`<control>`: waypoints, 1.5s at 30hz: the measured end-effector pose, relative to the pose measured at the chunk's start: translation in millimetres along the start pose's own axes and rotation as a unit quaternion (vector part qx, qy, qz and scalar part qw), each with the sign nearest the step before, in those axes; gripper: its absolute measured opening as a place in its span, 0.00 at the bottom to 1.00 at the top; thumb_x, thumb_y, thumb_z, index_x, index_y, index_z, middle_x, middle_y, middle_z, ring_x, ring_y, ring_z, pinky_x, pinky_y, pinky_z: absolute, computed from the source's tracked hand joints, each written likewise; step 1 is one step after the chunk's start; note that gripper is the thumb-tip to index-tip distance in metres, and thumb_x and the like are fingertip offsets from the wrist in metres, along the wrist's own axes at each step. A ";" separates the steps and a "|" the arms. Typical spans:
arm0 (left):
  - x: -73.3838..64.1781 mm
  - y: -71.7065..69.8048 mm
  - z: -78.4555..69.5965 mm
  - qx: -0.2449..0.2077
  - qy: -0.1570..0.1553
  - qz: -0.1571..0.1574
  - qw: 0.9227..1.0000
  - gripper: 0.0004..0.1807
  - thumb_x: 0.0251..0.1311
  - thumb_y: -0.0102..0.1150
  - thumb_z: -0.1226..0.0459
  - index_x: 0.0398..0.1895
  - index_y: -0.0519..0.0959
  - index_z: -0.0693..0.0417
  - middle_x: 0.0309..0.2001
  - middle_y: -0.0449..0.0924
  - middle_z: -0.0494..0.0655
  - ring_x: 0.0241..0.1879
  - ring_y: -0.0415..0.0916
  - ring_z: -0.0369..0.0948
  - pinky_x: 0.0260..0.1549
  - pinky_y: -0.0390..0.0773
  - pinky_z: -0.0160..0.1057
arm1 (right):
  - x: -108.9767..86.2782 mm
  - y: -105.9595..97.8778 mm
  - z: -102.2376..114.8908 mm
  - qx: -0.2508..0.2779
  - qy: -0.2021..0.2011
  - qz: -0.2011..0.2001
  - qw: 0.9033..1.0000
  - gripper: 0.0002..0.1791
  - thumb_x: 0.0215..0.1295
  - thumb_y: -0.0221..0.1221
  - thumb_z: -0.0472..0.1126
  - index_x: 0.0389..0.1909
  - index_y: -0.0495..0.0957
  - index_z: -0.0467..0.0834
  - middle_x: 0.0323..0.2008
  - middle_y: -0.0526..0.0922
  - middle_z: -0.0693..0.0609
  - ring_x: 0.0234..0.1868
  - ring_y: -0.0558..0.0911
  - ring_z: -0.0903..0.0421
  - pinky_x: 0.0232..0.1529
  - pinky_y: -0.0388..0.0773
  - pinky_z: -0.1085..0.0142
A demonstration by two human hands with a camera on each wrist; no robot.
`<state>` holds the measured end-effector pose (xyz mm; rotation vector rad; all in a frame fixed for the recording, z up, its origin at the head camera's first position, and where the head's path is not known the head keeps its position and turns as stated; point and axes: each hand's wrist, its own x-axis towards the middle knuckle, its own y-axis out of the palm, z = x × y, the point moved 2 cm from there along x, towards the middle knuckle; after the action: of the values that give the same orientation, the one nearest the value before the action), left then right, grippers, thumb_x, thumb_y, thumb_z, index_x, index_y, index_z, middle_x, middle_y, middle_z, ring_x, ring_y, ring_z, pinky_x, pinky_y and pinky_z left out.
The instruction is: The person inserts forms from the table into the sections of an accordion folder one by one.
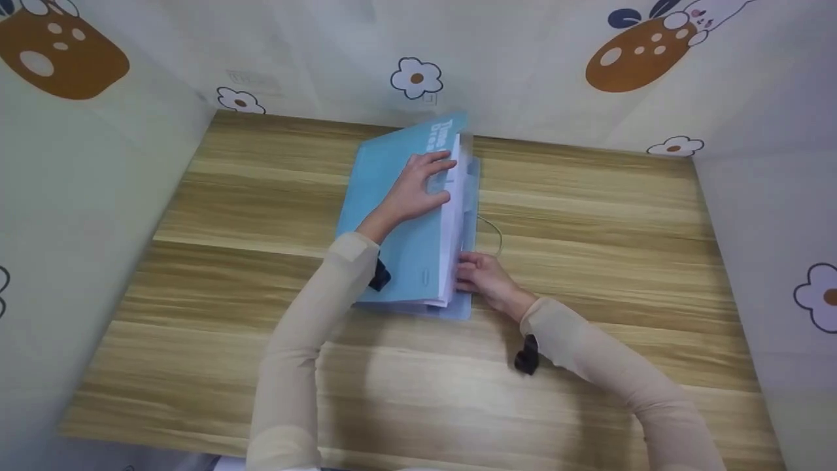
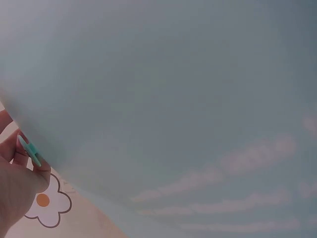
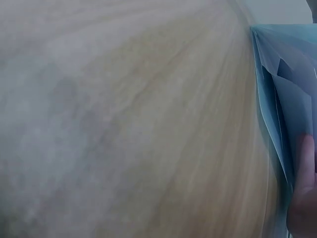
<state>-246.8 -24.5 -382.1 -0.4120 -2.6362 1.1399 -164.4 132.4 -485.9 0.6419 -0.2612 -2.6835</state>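
A light blue document folder (image 1: pixel 399 196) lies on the table with its cover raised. White sheets and translucent dividers (image 1: pixel 469 196) show along its open right side. My left hand (image 1: pixel 415 190) holds the cover near its right edge, thumb apart from the fingers. In the left wrist view the cover fills most of the picture, and a small turquoise piece (image 2: pixel 29 150) sits at the fingers. My right hand (image 1: pixel 487 280) reaches in from the right, fingers at the open side. The right wrist view shows a straight finger (image 3: pixel 306 158) against the inner sheets.
A thin greenish cord (image 1: pixel 498 235) loops out from the folder's right side. The wooden table (image 1: pixel 588 261) meets a light wall covering (image 1: pixel 510 78) with printed flowers at the back. Dark wrist cameras (image 1: pixel 527 356) hang below both sleeves.
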 end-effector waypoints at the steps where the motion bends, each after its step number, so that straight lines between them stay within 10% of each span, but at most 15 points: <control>1: -0.1 0.1 0.0 0.001 -0.001 0.002 1.000 0.28 0.49 0.55 0.60 0.58 0.68 0.50 0.63 0.57 0.41 0.57 0.52 0.40 0.53 0.58 0.39 | -0.1 -0.1 0.0 0.000 0.001 0.006 1.000 0.26 0.55 0.44 0.21 0.57 0.57 0.25 0.35 0.78 0.42 0.37 0.78 0.53 0.40 0.73 0.60; 18: 0.5 -0.6 -0.8 0.008 0.014 -0.004 1.000 0.27 0.49 0.54 0.62 0.57 0.69 0.52 0.62 0.59 0.43 0.56 0.53 0.40 0.52 0.57 0.37 | 0.6 -8.9 1.9 -0.005 -0.005 0.022 1.000 0.24 0.56 0.46 0.23 0.56 0.59 0.24 0.33 0.78 0.45 0.35 0.78 0.55 0.39 0.74 0.62; 31: 0.8 2.8 -2.2 0.008 -0.004 -0.004 1.000 0.29 0.49 0.55 0.59 0.58 0.69 0.50 0.63 0.57 0.42 0.57 0.52 0.40 0.53 0.58 0.39 | 5.4 -73.7 41.1 -0.047 -0.091 -0.056 0.993 0.23 0.57 0.57 0.36 0.51 0.66 0.27 0.41 0.76 0.35 0.35 0.80 0.49 0.40 0.73 0.60; 40: 0.3 10.5 -0.4 0.004 0.022 -0.018 1.000 0.28 0.50 0.55 0.62 0.58 0.69 0.55 0.62 0.58 0.45 0.55 0.53 0.42 0.51 0.59 0.38 | -7.6 -108.5 71.2 -0.142 -0.144 -0.150 0.968 0.19 0.60 0.51 0.31 0.50 0.66 0.24 0.40 0.73 0.35 0.32 0.79 0.52 0.40 0.73 0.57; 45: -0.7 17.7 1.5 0.013 0.045 -0.027 0.999 0.28 0.49 0.54 0.63 0.57 0.68 0.56 0.61 0.59 0.47 0.53 0.54 0.44 0.48 0.59 0.38 | -17.3 -124.6 82.7 -0.219 -0.200 -0.185 0.937 0.16 0.60 0.51 0.32 0.47 0.70 0.26 0.37 0.76 0.39 0.32 0.78 0.54 0.33 0.76 0.64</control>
<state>-243.7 -14.2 -396.3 -0.3758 -2.5363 1.1125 -227.1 260.9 -438.7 -0.0013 0.3913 -3.0621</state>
